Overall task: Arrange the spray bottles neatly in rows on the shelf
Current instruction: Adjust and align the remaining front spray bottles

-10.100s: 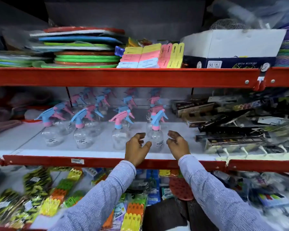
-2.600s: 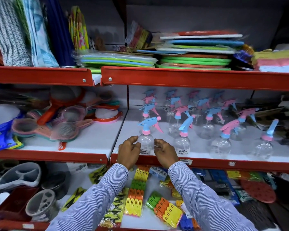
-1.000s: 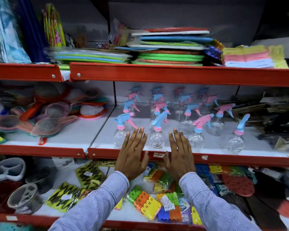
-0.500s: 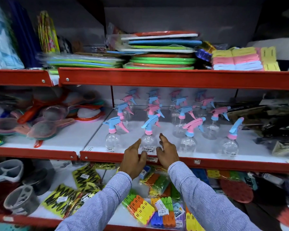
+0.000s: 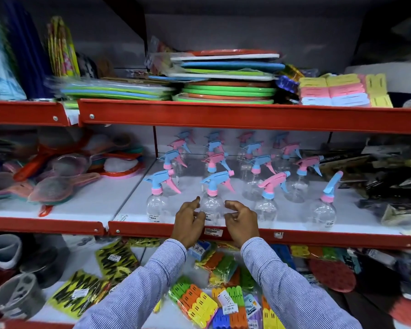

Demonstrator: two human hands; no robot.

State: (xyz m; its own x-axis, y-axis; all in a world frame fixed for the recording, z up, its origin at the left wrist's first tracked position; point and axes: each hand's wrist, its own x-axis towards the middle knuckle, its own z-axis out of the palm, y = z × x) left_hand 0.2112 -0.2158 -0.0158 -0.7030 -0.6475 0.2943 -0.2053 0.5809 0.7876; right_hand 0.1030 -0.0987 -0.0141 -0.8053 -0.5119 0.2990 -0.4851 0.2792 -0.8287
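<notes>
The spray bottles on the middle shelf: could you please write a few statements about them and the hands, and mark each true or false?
1. Both hands flank the second bottle of the front row. True.
2. The left hand grips a trigger head. False: it sits low beside the clear body, fingers curled.
3. The rightmost front bottle has a blue head on a pink collar. True.
4. The bottles lie on their sides. False: they stand upright.
5. The right hand rests on the shelf above. False: it is beside the same bottle.
</notes>
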